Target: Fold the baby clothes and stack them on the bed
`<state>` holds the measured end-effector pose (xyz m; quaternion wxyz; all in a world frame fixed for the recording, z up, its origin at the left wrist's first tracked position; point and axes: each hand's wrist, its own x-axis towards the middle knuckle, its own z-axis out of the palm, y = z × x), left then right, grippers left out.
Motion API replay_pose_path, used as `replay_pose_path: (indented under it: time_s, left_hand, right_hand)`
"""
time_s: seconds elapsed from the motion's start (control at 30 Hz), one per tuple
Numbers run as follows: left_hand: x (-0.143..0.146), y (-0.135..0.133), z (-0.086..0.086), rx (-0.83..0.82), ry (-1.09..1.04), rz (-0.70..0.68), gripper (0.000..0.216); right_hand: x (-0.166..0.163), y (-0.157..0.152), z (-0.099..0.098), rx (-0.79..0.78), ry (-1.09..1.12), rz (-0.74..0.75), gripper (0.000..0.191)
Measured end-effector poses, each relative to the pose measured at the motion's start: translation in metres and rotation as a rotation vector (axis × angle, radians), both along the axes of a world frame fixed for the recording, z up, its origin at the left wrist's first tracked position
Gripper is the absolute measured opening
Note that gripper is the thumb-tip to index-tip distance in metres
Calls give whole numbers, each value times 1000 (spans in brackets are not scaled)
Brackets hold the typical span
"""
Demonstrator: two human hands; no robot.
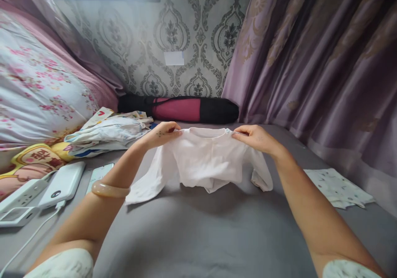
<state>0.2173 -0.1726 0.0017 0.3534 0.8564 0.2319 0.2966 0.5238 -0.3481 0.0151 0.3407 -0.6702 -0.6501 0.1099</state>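
Note:
A small white long-sleeved shirt (207,156) is stretched between my two hands, its neckline toward the far wall. My left hand (164,134) pinches the left shoulder, and my right hand (252,137) pinches the right shoulder beside a small button. Both sleeves hang outward, the left one reaching down to the grey bed sheet (198,232). The lower part of the shirt bunches toward me and casts a shadow on the sheet. Fingertips of both hands are partly hidden behind the fabric.
A folded patterned cloth (338,187) lies at right. Piled clothes (108,131), a phone (101,174), a white power bank (63,185) with its cable and a power strip (23,193) lie at left. A black and pink rolled bag (176,108) rests against the wall; curtains (294,59) hang at right.

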Motion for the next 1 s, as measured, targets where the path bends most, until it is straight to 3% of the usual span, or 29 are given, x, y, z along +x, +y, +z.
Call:
replay_pose_path:
  time_s: [0.1,0.2,0.3,0.47,0.57,0.63,0.73,0.87,1.0]
  left_hand:
    - [1,6,-10,14,29,69,31]
    - [0,7,-8,68,35,119,33]
    - [2,1,4,212,-71,177,29]
    - [6,-14,31,612,-379,467,21]
    - [7,-14,42,761,-297,512,18]
    - [9,-9,48,786,-222,511,17]
    - [14,-6,58,777,-275,588,18]
    - [24,-8,69,786,-221,540,21]
    - [28,-4,71,756,-266,639,26]
  right_hand:
    - [2,7,-9,43,-124,-14,22]
    - [3,9,-8,87,-173,-21,21]
    - [0,9,-1,189,-179,-43,24]
    - [-14,6,19,642,-289,-226,28]
    - [-20,6,31,681,-467,-233,28]
    - [-20,8,37,662,-547,-220,29]
    - [-17,14,46,740,-575,-343,26]
    - [-16,22,53,719,-646,-320,24]
    - [-14,28,57,742,-615,-408,23]
